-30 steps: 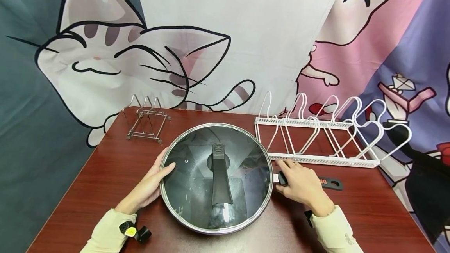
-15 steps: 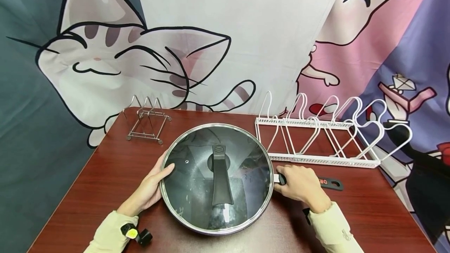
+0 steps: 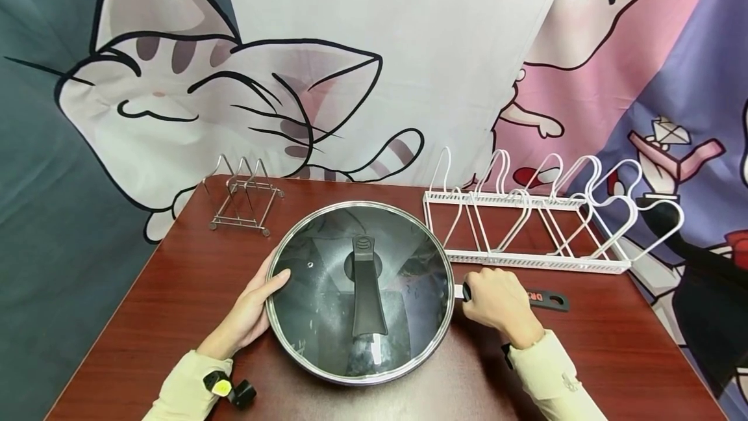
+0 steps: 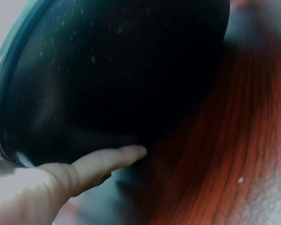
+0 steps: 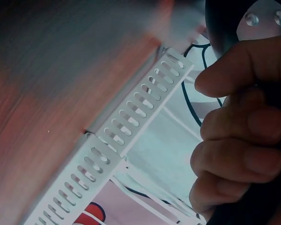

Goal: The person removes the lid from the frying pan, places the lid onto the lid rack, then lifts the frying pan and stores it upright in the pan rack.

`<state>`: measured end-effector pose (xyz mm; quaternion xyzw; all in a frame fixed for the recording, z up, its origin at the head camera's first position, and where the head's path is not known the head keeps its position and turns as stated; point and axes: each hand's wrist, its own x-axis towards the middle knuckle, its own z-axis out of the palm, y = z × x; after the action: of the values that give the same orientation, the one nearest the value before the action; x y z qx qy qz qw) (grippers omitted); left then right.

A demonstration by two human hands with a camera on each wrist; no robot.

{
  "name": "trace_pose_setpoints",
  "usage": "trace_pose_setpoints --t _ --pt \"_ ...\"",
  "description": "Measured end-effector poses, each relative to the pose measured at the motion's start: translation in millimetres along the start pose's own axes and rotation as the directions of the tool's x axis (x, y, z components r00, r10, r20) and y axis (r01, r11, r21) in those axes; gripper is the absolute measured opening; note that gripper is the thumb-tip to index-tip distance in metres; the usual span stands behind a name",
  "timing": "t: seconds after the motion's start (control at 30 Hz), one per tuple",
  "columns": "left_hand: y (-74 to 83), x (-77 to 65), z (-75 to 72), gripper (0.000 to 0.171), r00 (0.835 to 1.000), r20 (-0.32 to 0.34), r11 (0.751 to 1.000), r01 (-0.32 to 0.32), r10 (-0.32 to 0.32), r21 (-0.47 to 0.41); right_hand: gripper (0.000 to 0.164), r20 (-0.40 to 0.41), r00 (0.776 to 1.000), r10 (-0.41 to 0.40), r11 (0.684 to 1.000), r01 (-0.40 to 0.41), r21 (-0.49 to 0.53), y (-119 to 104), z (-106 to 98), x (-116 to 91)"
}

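Note:
A large black frying pan [image 4: 145, 61] is in front of me, covered by a glass lid [image 3: 327, 317] with a steel rim. The lid carries a long dark upright-style handle [image 3: 368, 297] at its centre. At the pan's left side my left hand [image 3: 251, 310] holds the edge, thumb over the lid's rim. In the left wrist view, fingers [image 4: 107, 160] lie along the pan's dark outside wall. My right hand [image 3: 499, 297] grips the pan's black handle [image 3: 549, 300], whose end with a hanging hole sticks out past it. Curled fingers [image 5: 234, 159] wrap that handle in the right wrist view.
Behind the right hand stands a white rack [image 3: 537, 262] with several looped dividers. A small wire rack [image 3: 242, 203] is at the back left of the brown wooden table [image 3: 146, 336]. A cartoon-printed cloth [image 3: 444, 51] hangs behind the table.
My right hand's fingers have closed round the pan handle, and that hand has shifted slightly right along it. The left hand keeps its hold at the pan's edge.

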<state>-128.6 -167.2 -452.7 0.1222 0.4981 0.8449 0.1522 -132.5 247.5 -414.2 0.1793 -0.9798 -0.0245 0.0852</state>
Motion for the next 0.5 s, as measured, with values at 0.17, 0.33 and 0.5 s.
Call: trace_pose_setpoints --t 0.17,0.33,0.5 --pt "-0.2 -1.5 0.6 0.062 1.0 -0.016 1.0 0.005 -0.005 0.01 0.022 -0.004 1.0 -0.005 1.0 0.005 -0.003 -0.4 -0.1 0.4" --pt "2.1 -0.7 1.8 0.064 1.0 -0.012 0.999 0.021 -0.021 0.039 0.022 -0.028 1.0 -0.001 1.0 0.001 -0.005 -0.7 1.1 -0.6" --pt "4.1 -0.7 2.3 0.064 0.998 -0.023 0.996 0.064 -0.063 0.068 0.023 -0.031 0.999 0.011 1.0 -0.011 -0.007 -0.4 1.9 -2.7"
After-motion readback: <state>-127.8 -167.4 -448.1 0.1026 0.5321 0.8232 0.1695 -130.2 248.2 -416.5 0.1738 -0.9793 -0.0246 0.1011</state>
